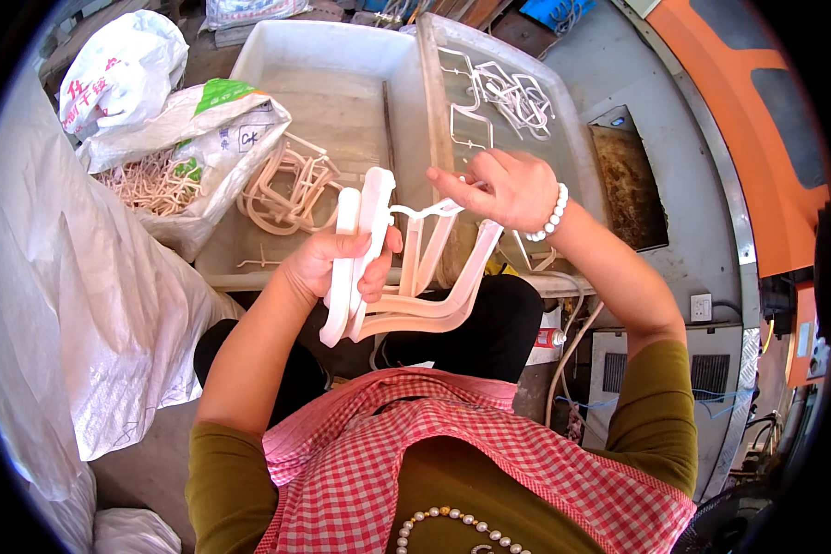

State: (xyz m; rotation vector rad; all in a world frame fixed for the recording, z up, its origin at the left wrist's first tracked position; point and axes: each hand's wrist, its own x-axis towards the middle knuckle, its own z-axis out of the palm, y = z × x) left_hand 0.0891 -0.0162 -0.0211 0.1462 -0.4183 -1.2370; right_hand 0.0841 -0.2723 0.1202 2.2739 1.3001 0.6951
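Observation:
Raised over my lap, my left hand (346,265) is closed round long, rounded pale plastic pieces lying side by side. A pale pink moulded plastic part (434,309) with bent arms stretches from there to the right. Thin runners link its upper ends. At its upper right, my right hand (503,189) is curled with fingers pinched on the part's end, the index finger pointing left. The exact spot under the fingertips is hidden.
Ahead stand two white tubs, the left tub (295,37) holding pink mouldings (291,189), the right tub (572,175) holding white frames (517,97). A sack (226,138) of pink sprue scraps (157,180) is at left. An orange machine (725,120) stands right.

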